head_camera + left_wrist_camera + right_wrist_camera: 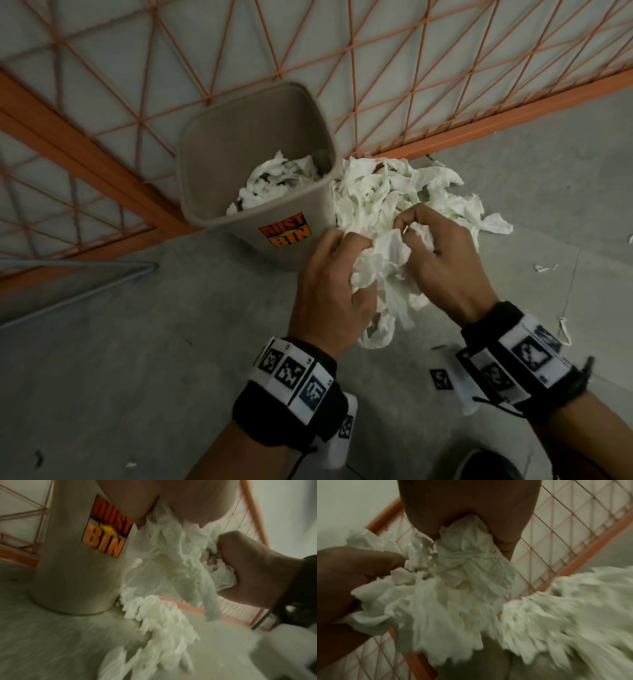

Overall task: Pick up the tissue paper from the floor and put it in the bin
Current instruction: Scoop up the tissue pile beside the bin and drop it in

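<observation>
A bunch of white tissue paper [383, 270] hangs between both hands just right of the grey bin [239, 137] labelled DUST BIN. My left hand [329, 270] grips its left side with curled fingers. My right hand [442, 260] grips its right side, also seen as the right hand [254, 568] in the left wrist view. In the right wrist view the gripped tissue [467, 555] is squeezed between the fingers. A loose tissue pile [404, 188] lies on the floor beside the bin. More tissue in the bin [274, 181] fills its bottom.
An orange wire fence [376, 75] runs behind the bin and the pile. Small tissue scraps [544, 268] dot the concrete floor on the right. A grey metal frame [78, 294] lies on the floor at the left. A shoe tip [486, 466] shows at the bottom.
</observation>
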{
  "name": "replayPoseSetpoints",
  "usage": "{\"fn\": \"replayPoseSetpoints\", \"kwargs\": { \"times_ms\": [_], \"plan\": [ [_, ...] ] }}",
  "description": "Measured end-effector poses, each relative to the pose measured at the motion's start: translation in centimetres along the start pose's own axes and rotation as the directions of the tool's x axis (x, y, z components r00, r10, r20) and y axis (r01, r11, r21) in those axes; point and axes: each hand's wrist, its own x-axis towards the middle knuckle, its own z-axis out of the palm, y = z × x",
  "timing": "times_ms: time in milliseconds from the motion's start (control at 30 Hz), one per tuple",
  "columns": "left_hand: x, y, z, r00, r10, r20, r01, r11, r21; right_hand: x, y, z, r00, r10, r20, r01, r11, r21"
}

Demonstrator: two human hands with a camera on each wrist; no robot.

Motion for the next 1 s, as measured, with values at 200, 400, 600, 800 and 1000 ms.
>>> {"fn": "replayPoseSetpoints", "kwargs": {
  "times_ms": [200,400,600,800,1000],
  "plan": [
    [4.0,3.1,-5.4,0.974,-0.002,-0.225,-0.027,0.992,-0.127,4.3,-8.6,-0.6,0.977,-0.211,0.012,0.208,0.972,0.105],
    [10.3,2.7,-10.7,0.935,0.024,-0.353,-0.045,0.998,-0.052,9.8,-14.2,1.8,0.924,-0.318,0.211,0.261,0.93,0.258],
    [12.7,-0.1,-12.9,0.949,-0.106,-0.297,0.119,0.993,0.023,13.2,-15.3,4.6,0.945,-0.207,0.252,0.082,0.898,0.432],
    [11.9,-4.1,-13.0,0.886,-0.412,0.213,0.333,0.886,0.324,14.2,-12.2,5.3,0.824,-0.091,0.559,0.214,0.964,-0.158],
    [10.2,-2.9,-14.9,0.932,-0.333,0.141,0.269,0.899,0.344,13.0,-13.1,2.0,0.853,-0.233,0.467,0.408,0.855,-0.319]
  ]
}}
